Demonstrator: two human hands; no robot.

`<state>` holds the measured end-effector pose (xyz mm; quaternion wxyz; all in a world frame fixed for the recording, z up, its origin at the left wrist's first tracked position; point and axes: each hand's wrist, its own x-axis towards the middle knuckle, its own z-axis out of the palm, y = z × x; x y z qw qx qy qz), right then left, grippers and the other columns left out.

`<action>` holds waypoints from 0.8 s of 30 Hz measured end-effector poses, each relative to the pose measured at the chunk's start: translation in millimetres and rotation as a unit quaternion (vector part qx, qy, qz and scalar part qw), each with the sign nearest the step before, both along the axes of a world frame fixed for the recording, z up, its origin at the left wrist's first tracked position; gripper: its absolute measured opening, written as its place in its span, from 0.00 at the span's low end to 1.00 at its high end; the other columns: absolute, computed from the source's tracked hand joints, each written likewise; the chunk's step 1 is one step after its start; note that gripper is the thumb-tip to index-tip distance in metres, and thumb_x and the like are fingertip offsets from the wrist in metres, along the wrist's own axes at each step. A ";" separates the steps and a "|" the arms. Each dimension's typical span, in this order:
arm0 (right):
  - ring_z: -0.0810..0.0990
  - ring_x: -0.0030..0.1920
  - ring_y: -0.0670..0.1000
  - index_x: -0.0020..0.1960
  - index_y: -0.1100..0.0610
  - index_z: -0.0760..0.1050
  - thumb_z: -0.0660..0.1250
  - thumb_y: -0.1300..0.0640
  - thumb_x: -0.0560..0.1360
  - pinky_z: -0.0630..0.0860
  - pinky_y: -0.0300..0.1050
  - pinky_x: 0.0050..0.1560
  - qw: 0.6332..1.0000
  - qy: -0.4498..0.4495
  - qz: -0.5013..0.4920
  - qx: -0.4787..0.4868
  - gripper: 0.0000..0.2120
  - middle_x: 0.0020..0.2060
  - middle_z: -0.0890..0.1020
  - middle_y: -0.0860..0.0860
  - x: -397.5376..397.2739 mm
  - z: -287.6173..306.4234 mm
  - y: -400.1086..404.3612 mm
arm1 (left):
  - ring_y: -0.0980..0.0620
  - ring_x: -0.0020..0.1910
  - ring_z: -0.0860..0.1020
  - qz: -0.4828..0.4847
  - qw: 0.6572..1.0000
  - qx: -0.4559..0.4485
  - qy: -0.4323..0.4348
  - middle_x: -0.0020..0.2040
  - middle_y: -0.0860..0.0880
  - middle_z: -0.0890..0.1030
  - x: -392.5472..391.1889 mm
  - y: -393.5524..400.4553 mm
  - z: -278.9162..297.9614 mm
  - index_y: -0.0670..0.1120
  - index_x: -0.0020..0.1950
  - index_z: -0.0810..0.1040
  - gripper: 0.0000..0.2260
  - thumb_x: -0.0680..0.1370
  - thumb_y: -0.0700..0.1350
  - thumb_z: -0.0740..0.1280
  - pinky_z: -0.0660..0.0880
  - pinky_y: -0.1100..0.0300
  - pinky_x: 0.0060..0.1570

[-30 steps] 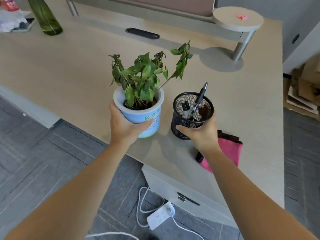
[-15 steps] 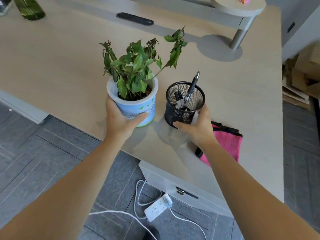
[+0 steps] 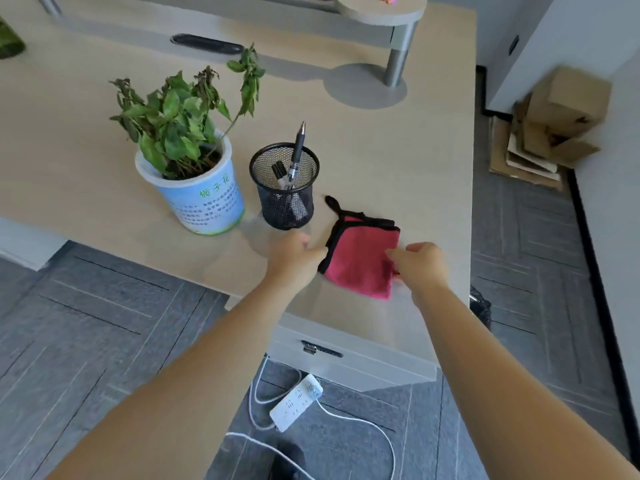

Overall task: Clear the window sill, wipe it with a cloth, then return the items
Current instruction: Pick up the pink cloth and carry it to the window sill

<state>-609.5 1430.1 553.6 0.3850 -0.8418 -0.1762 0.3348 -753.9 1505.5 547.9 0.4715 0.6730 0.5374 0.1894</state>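
A wilted green plant in a blue and white pot stands on the beige desk. Right of it stands a black mesh pen holder with pens inside. A folded pink cloth with black trim lies near the desk's front edge. My left hand hovers at the cloth's left edge, holding nothing, fingers loosely apart. My right hand rests at the cloth's right edge, its fingers touching the fabric; a firm grip does not show.
A round raised shelf on a metal post stands at the desk's back right. Cardboard boxes are piled on the floor to the right. A white power strip with cables lies on the grey floor under the desk.
Both hands have let go of the plant pot and the pen holder, which now stand on the desk. The hands have moved right and toward me, to either side of the pink cloth.
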 end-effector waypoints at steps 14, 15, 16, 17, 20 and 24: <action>0.72 0.47 0.52 0.46 0.62 0.73 0.58 0.59 0.78 0.70 0.47 0.49 0.993 0.042 -0.023 0.105 0.08 0.41 0.75 0.52 17.9 17.5 -11.7 | 0.45 0.49 0.76 -0.083 0.982 -0.157 -0.062 0.48 0.42 0.78 65.2 3.7 15.5 0.46 0.40 0.77 0.05 0.74 0.45 0.65 0.72 0.53 0.49; 0.71 0.46 0.52 0.40 0.58 0.70 0.58 0.58 0.78 0.68 0.44 0.46 0.993 0.016 -0.030 0.113 0.09 0.37 0.73 0.50 24.0 24.7 -23.5 | 0.46 0.47 0.75 -0.101 0.980 -0.154 -0.080 0.47 0.42 0.77 73.4 -5.4 21.4 0.47 0.38 0.75 0.06 0.75 0.45 0.64 0.70 0.55 0.45; 0.70 0.45 0.52 0.36 0.54 0.66 0.57 0.57 0.78 0.66 0.43 0.43 0.992 -0.012 -0.044 0.119 0.12 0.34 0.71 0.48 31.8 30.2 -36.4 | 0.47 0.45 0.75 -0.119 0.977 -0.148 -0.097 0.46 0.43 0.77 83.0 -16.9 28.6 0.48 0.38 0.74 0.07 0.76 0.45 0.63 0.70 0.56 0.42; 0.69 0.43 0.52 0.34 0.53 0.63 0.57 0.56 0.78 0.65 0.43 0.41 0.990 -0.034 -0.057 0.126 0.14 0.33 0.69 0.47 39.9 36.2 -52.0 | 0.48 0.44 0.74 -0.138 0.975 -0.135 -0.110 0.45 0.43 0.77 94.4 -30.4 35.8 0.48 0.38 0.74 0.07 0.76 0.45 0.62 0.69 0.57 0.41; 0.68 0.41 0.52 0.35 0.57 0.61 0.56 0.56 0.79 0.64 0.44 0.42 0.976 -0.094 -0.120 0.157 0.14 0.32 0.67 0.48 66.2 54.2 -111.6 | 0.49 0.36 0.70 -0.193 0.972 -0.059 -0.118 0.36 0.46 0.73 134.2 -82.0 54.9 0.46 0.36 0.71 0.10 0.77 0.45 0.60 0.65 0.56 0.37; 0.63 0.32 0.48 0.32 0.55 0.58 0.56 0.56 0.79 0.62 0.41 0.34 0.954 -0.140 -0.204 0.170 0.17 0.30 0.65 0.49 98.4 73.7 -221.5 | 0.48 0.41 0.71 -0.283 0.950 -0.014 -0.133 0.41 0.43 0.73 183.8 -183.0 75.5 0.41 0.47 0.73 0.09 0.78 0.46 0.58 0.65 0.54 0.42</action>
